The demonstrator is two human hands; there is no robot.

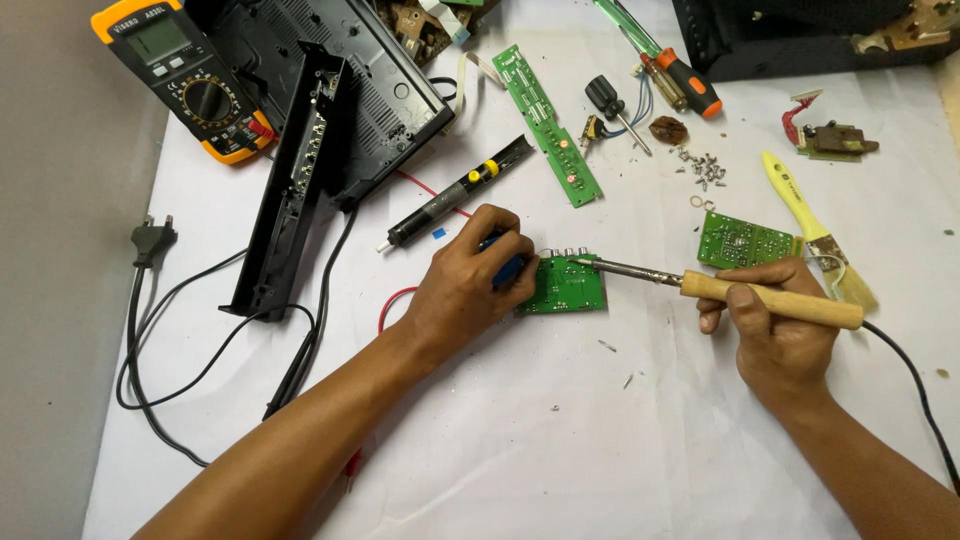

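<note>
White tabletop (560, 450), small green circuit board (568, 286), wooden-handled soldering iron (720, 290) tip touching.

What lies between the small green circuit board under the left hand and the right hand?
In the head view, only the soldering iron's metal shaft spans that stretch, running from the right hand to the small green circuit board; beneath it is bare white table cover.

A yellow and black meter (190, 75) lies at the top left of the white table. Its small grey-green screen (158, 40) is a rectangle near its top end.
</note>
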